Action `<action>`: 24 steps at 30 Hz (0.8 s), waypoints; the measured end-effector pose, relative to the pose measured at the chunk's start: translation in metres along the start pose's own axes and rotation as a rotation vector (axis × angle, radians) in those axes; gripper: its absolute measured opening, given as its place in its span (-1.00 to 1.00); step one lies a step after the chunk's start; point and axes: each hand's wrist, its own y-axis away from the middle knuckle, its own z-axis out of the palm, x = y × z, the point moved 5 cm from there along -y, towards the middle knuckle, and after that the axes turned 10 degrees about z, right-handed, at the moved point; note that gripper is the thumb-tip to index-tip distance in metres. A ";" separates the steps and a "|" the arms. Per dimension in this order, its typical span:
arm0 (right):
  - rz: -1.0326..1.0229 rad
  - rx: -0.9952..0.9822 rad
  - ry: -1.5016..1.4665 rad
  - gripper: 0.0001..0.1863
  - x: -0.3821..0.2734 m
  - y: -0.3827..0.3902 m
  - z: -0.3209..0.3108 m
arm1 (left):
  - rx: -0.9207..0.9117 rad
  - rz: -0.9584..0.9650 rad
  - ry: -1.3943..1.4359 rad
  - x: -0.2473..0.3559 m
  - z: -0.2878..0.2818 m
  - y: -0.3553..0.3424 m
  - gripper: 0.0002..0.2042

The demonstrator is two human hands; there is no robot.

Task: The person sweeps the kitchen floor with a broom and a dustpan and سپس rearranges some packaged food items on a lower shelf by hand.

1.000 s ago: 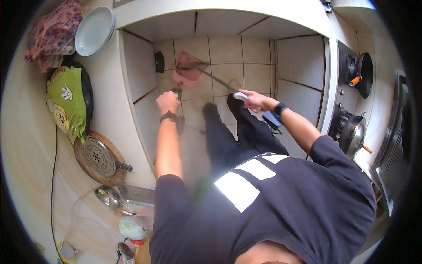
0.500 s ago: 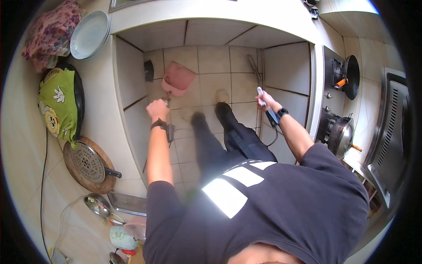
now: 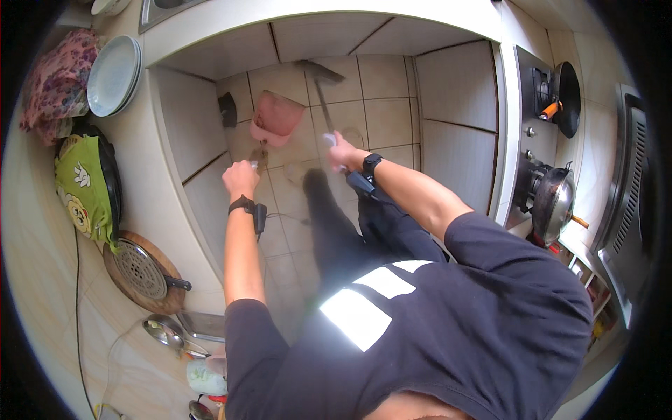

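The broom head point(image 3: 323, 71) (dark grey) lies beyond the right grip point(image 3: 341, 152).

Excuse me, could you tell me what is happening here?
A person in a dark T-shirt stands on a beige tiled floor. Their right hand grips a long, thin broom with a dark grey head; their left hand holds a pink plastic dustpan by its handle. The broom's head is to the right of the dustpan, not touching it.
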 end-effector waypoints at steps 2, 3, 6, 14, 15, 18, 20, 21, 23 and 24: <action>-0.018 -0.012 0.098 -0.17 0.007 0.021 -0.002 | 0.030 0.034 -0.003 0.009 -0.001 0.002 -0.77; -0.021 -0.081 0.223 -0.20 0.009 0.039 -0.004 | 0.013 0.010 -0.011 0.014 0.000 0.008 -0.81; -0.032 -0.396 0.348 -0.26 0.029 0.049 -0.044 | 0.036 -0.019 -0.019 0.019 0.005 0.010 -0.86; -0.086 -0.192 0.311 -0.07 0.026 0.122 -0.096 | -0.003 -0.100 0.030 -0.007 0.027 0.043 -0.80; -0.099 -0.180 0.250 -0.07 0.018 0.109 -0.091 | -0.012 -0.118 0.090 -0.008 0.030 0.048 -0.78; -0.184 -0.125 0.211 -0.20 -0.020 0.063 -0.065 | -0.024 -0.155 0.169 -0.016 0.043 0.057 -0.72; -0.153 -0.057 0.229 -0.25 -0.041 0.031 -0.043 | -0.069 -0.203 0.219 -0.018 0.051 0.062 -0.70; -0.151 -0.054 0.227 -0.25 -0.045 0.027 -0.027 | -0.061 -0.231 0.231 -0.016 0.049 0.063 -0.70; -0.099 -0.001 0.196 -0.27 -0.046 0.018 0.001 | -0.047 -0.226 0.241 -0.018 0.045 0.060 -0.70; -0.170 0.078 0.444 -0.30 -0.041 0.024 0.017 | -0.039 -0.233 0.256 -0.021 0.049 0.063 -0.69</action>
